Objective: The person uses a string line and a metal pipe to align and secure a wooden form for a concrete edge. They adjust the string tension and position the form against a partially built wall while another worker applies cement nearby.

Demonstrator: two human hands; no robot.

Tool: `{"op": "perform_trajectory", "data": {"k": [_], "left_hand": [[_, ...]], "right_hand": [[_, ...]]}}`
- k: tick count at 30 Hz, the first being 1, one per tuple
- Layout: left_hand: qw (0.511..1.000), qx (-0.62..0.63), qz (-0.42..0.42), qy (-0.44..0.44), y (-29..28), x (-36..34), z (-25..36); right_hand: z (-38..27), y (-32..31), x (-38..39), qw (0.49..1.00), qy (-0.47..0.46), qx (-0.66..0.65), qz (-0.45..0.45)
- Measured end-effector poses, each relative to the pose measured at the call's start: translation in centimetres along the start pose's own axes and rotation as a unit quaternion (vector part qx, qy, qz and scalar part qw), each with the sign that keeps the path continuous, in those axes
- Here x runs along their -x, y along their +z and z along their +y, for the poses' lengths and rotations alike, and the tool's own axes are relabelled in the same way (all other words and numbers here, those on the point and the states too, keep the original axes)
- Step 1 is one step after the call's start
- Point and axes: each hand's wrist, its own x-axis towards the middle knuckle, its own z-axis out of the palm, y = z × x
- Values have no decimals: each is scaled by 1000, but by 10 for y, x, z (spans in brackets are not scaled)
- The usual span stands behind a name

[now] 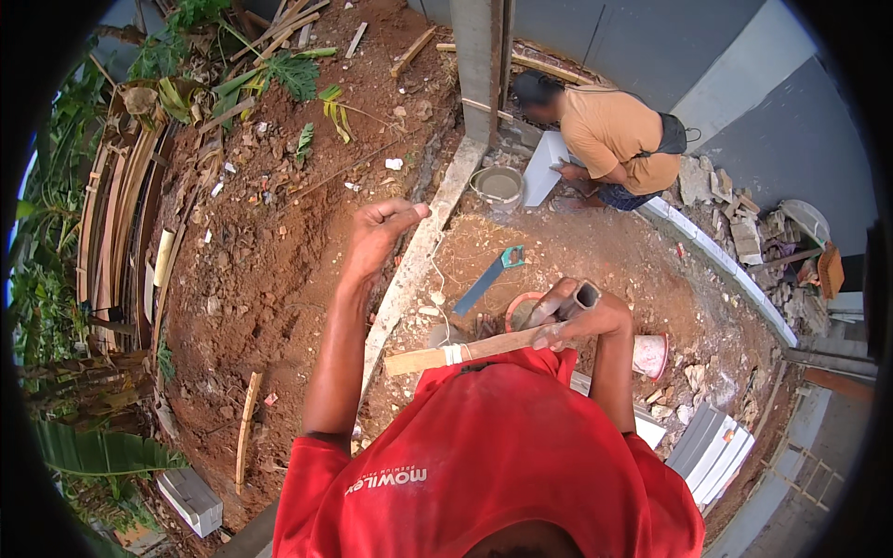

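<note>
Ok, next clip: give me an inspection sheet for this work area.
Surface: bare reddish soil, crossed by a concrete strip.
Job's things: wooden stick wound with white string, and a grey tube.
Clutter: handsaw, bucket, grey blocks, rubble.
Hands: left hand raised, pinching a thin string; right hand grips stick and tube.
Cables: nothing seen.
Surroundings: crouching co-worker, stacked planks, plants, grey wall.

Soft even daylight, sharp centre, heavy fisheye rim distortion.
</note>
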Motion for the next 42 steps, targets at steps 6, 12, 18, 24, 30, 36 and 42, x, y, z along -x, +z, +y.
{"op": "perform_trajectory", "data": {"k": [6, 12, 18, 24, 30, 36, 42], "left_hand": [[996, 32, 44, 68, -24, 19, 26], [997, 45, -5, 56, -14, 28, 10], [998, 32, -46, 34, 2, 27, 10], [999, 11, -39, 14, 3, 17, 5], [999, -34, -8, -15, 17, 3, 3], [999, 5, 35, 20, 2, -16, 9], [996, 61, 18, 62, -4, 11, 28]], "right_hand": [[35, 7, -18, 931, 171, 152, 283], [48, -14, -8, 856, 82, 25, 509], [47, -15, -3, 791, -52, -131, 595], [38, -10, 6, 776, -152, -192, 581], [42, -6, 38, 831, -289, -242, 409], [0, 5, 25, 992, 49, 86, 78], [62, 0, -2, 869, 167, 216, 413]]}}
